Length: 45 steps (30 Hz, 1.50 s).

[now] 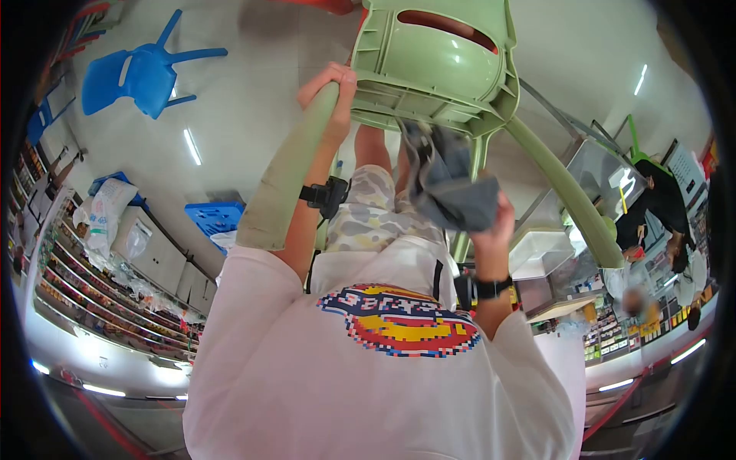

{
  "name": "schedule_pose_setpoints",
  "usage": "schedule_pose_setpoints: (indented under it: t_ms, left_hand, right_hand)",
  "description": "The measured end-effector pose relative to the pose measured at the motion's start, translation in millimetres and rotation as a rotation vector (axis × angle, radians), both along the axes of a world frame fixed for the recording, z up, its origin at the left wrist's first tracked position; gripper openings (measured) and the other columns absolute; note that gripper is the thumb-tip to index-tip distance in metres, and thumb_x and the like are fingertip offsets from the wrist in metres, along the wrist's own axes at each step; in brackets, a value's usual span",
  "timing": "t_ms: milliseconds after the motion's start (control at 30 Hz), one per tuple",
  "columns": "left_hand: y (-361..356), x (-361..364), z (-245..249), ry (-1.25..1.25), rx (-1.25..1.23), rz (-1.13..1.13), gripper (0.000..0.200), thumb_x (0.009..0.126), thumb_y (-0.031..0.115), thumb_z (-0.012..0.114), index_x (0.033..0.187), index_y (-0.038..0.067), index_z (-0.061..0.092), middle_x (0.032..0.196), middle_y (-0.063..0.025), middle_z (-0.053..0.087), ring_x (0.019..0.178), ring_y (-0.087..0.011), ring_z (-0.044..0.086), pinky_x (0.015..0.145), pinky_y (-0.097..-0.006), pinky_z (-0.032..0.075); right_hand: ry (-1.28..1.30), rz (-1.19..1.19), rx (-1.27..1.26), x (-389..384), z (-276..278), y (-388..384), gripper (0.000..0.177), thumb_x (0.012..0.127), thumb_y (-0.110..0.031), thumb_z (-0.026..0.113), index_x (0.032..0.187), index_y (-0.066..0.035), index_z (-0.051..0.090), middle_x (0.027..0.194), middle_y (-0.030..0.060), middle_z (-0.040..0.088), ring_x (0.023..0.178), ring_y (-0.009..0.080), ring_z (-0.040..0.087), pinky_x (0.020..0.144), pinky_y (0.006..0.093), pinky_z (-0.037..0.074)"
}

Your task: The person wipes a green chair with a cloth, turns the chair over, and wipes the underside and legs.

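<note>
Pale, glossy floor [253, 138] spreads out beyond the green chair [437, 61]. The left hand [330, 88] is curled tightly round one of that chair's legs [291, 176], up by the seat. The right hand [500, 222] has a grey cloth [452, 184] bunched in its fingers, on the near side of the chair, between its legs; I can't tell whether cloth meets plastic. Wiping the chair looks to be the step in hand, and the next move probably calls for a firm left grip while the cloth is pressed along the surface. Farther out, a blue chair [146, 77] sits left of the green one.
</note>
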<state>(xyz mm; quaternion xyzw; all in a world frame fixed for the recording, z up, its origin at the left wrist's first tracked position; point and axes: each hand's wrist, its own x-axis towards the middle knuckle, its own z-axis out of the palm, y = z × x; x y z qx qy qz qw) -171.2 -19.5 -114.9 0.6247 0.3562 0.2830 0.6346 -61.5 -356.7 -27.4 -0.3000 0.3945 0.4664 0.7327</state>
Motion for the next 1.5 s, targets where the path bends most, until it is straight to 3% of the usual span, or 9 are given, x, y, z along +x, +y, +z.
schedule_pose_setpoints:
  t_ms: [267,367,467,633,667,800,867,1167,1500]
  left_hand:
    - [0,-3,-2,0.045,0.015,-0.027,0.024,0.098,0.0,0.06,0.075,-0.001,0.055,0.074,-0.0075,0.06,0.075,-0.0177,0.057,0.094,-0.041,0.052]
    - [1,-6,-2,0.077,-0.009,-0.046,0.024,0.099,0.001,0.06,0.075,-0.001,0.055,0.074,-0.0073,0.059,0.076,-0.0179,0.057,0.094,-0.0417,0.052]
    - [2,-7,-5,0.055,-0.012,-0.057,0.023,0.098,0.0,0.06,0.075,0.0,0.055,0.074,-0.0065,0.058,0.077,-0.0188,0.057,0.096,-0.0431,0.051]
    - [2,-5,-10,-0.001,-0.017,-0.033,0.024,0.097,0.0,0.06,0.074,-0.001,0.055,0.073,-0.0048,0.059,0.072,-0.0151,0.054,0.081,-0.0351,0.047]
    - [1,-5,-11,-0.037,-0.012,-0.019,0.025,0.097,-0.001,0.062,0.073,-0.001,0.056,0.072,-0.0037,0.061,0.068,-0.0105,0.051,0.067,-0.0265,0.043]
    - [1,-6,-12,-0.024,0.009,-0.028,0.026,0.097,-0.001,0.062,0.072,-0.001,0.055,0.073,-0.0045,0.061,0.068,-0.0107,0.052,0.067,-0.0271,0.044]
    - [2,-6,-8,0.017,-0.005,-0.052,0.024,0.099,0.001,0.058,0.075,0.001,0.053,0.072,-0.0052,0.054,0.077,-0.0204,0.057,0.092,-0.0421,0.05]
    - [2,0,-10,-0.082,0.027,0.002,0.026,0.095,-0.002,0.061,0.07,-0.001,0.052,0.073,-0.0052,0.061,0.069,-0.012,0.053,0.067,-0.0281,0.044]
    - [-2,1,-9,0.003,-0.007,0.095,0.024,0.094,-0.001,0.062,0.071,-0.003,0.054,0.071,-0.0056,0.061,0.068,-0.0119,0.052,0.064,-0.0278,0.042]
  right_hand:
    - [-0.386,-0.358,0.153,70,81,-155,0.048,0.102,-0.018,0.048,0.143,0.005,0.055,0.151,0.0244,0.053,0.144,0.0375,0.044,0.126,0.0603,0.02]
    - [-0.451,-0.471,0.158,141,64,-155,0.051,0.105,-0.026,0.054,0.147,0.004,0.051,0.154,0.0197,0.052,0.142,0.0355,0.049,0.125,0.0556,0.025]
    - [-0.816,0.088,-0.285,189,56,-44,0.039,0.1,-0.017,0.062,0.133,0.003,0.063,0.139,0.0178,0.064,0.129,0.0316,0.061,0.115,0.0478,0.044]
    - [-1.331,1.134,-0.209,226,-33,62,0.029,0.103,-0.002,0.054,0.128,0.008,0.065,0.141,0.01,0.057,0.127,0.0212,0.056,0.108,0.0321,0.041]
    - [-1.443,1.242,-0.203,217,-45,80,0.029,0.098,0.001,0.056,0.124,0.005,0.068,0.138,0.0101,0.059,0.125,0.0243,0.057,0.107,0.0355,0.044]
    - [-1.956,1.703,-0.335,211,-65,99,0.033,0.089,0.001,0.06,0.121,0.003,0.07,0.137,0.0104,0.058,0.124,0.0302,0.056,0.105,0.0416,0.048]
    - [-2.121,1.734,-0.413,213,-63,104,0.033,0.083,-0.003,0.064,0.114,0.001,0.073,0.134,0.0087,0.059,0.121,0.0324,0.055,0.102,0.0448,0.049]
    - [-2.052,2.142,-0.256,221,-59,135,0.018,0.08,-0.007,0.067,0.093,-0.002,0.078,0.121,0.0049,0.059,0.126,0.0263,0.053,0.105,0.0418,0.046]
    - [-1.909,1.888,-0.218,227,-66,105,0.026,0.082,-0.016,0.066,0.099,0.0,0.079,0.134,0.0075,0.056,0.137,0.0317,0.045,0.117,0.0487,0.033]
